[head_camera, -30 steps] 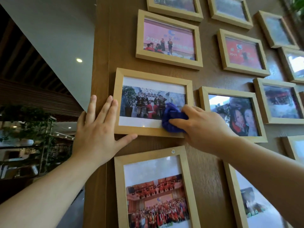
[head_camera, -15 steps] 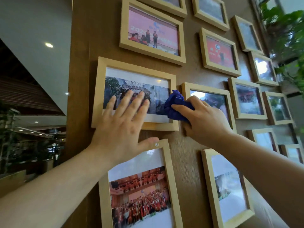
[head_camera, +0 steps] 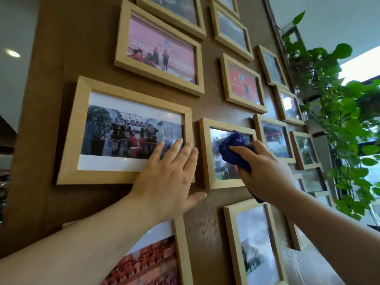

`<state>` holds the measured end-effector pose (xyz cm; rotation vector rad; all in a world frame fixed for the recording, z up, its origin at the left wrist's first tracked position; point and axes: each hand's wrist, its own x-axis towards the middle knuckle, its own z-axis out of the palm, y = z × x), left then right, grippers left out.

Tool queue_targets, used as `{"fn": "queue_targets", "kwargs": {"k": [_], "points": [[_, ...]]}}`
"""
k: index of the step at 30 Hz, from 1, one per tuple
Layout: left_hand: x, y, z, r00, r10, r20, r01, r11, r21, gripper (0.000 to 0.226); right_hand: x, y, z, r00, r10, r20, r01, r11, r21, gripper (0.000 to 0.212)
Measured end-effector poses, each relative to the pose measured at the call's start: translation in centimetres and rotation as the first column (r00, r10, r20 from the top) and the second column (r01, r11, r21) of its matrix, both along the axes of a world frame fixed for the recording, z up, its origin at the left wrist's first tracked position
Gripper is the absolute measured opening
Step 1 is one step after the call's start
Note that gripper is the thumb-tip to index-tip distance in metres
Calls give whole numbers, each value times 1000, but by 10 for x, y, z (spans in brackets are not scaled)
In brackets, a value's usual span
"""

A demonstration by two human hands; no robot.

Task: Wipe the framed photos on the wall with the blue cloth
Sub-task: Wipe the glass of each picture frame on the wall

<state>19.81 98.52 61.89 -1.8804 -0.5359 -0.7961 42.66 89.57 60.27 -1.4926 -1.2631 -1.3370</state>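
Several light wooden framed photos hang on a brown wood wall (head_camera: 72, 58). My right hand (head_camera: 267, 171) grips a bunched blue cloth (head_camera: 234, 150) and presses it against the glass of a small middle frame (head_camera: 207, 153). My left hand (head_camera: 168, 177) lies flat with fingers spread over the lower right corner of the large group-photo frame (head_camera: 82, 128), its thumb on the bare wall below. A red-and-pink stage photo frame (head_camera: 158, 48) hangs above.
Green trailing plants (head_camera: 339, 120) hang close to the right of the wall beside a bright window. More frames (head_camera: 250, 243) hang below my hands. The wall's left edge (head_camera: 30, 99) gives onto an open hall with ceiling lights.
My right hand has carried the blue cloth rightward off the large group-photo frame onto the smaller frame beside it. My left hand slid right to that frame's lower right corner. The view turned right.
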Motion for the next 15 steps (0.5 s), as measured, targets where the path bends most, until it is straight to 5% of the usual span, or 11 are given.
{"fn": "queue_targets", "kwargs": {"k": [8,15], "points": [[43,3,4,995,84,49,-86,996,35,94,36,40,23,993,114,2,-114,993,36,48],[79,-1,2,946,268,184,-271,963,-7,116,39,59,54,962,184,204,-196,980,42,49]]}}
